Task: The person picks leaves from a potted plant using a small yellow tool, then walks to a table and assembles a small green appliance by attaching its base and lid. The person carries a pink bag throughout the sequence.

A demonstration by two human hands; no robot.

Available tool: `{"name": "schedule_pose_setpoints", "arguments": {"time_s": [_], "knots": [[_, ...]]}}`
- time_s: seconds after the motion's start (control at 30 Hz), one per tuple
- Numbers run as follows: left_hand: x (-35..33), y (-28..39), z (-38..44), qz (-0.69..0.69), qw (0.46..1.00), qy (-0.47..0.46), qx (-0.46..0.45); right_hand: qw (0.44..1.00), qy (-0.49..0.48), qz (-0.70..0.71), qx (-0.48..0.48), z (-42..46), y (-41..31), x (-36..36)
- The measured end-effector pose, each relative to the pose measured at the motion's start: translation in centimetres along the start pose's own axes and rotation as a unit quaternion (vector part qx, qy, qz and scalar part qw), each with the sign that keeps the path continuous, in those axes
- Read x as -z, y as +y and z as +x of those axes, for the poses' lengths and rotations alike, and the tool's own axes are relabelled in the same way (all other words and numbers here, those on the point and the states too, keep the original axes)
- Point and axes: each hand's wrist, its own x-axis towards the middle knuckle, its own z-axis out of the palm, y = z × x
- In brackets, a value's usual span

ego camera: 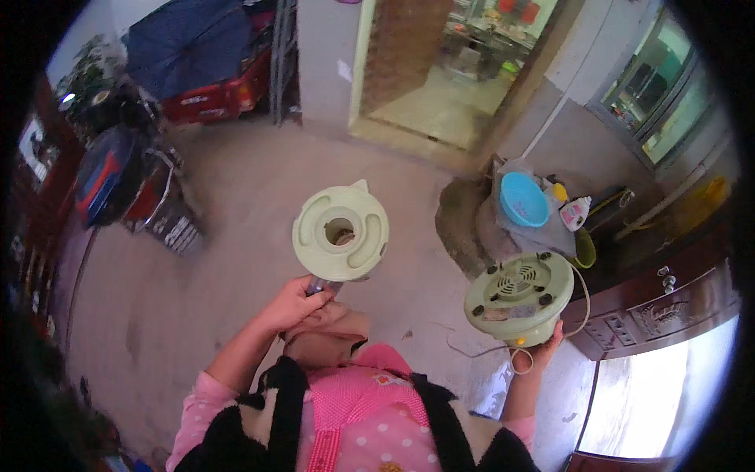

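Note:
My left hand (301, 304) grips the greyish handle of what looks like a blender jug (330, 264). The jug's round, pale green end faces up, with a round hole in its middle and curved recesses around it. Over on the right, my right hand (545, 352) supports a pale green blender motor base (483, 310) from below. Its underside is turned up and shows a round vent grille, dark feet and a label. A yellow knob shows on its side. The thin power cord (584, 295) loops around my right hand and trails down to the left.
A turquoise basin (524, 199) and a white bottle (575, 213) stand on a ledge at the right. Beyond the floor (248, 194) is a doorway (433, 109). A motorcycle (127, 177) and a red vehicle (206, 100) under a dark umbrella (191, 44) are at the left.

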Motion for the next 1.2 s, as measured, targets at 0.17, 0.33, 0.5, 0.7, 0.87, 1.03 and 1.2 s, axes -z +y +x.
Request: {"name": "schedule_pose_setpoints", "arguments": {"time_s": [0.17,0.33,0.5,0.7,0.87,1.03,1.2], "knots": [[1.2,-1.3,0.3,-0.038,0.996,-0.071,-0.034,1.000,0.008,0.002,0.015,-3.0,1.9,-0.1],[0.8,-0.6,0.4,0.015,0.996,-0.070,-0.053,0.999,-0.040,-0.007,0.013,-1.4,4.5,-0.8],[1.5,1.9,-0.5,0.026,0.992,-0.080,-0.094,0.996,-0.090,-0.004,-0.008,4.3,5.2,-4.5],[2.4,2.8,-4.7,0.109,0.986,-0.096,-0.082,0.979,-0.179,-0.051,-0.083,12.5,9.7,-9.0],[3.8,4.5,1.3,0.109,0.974,-0.138,-0.141,0.965,-0.242,-0.064,-0.084,25.6,14.4,-15.8],[0.8,5.5,-2.4,0.176,0.960,-0.196,-0.091,0.945,-0.295,-0.113,-0.087,26.2,18.0,-17.2],[-4.6,1.8,-2.8,0.143,0.970,-0.183,-0.073,0.950,-0.238,-0.164,-0.120,22.5,19.6,-18.3]]}}
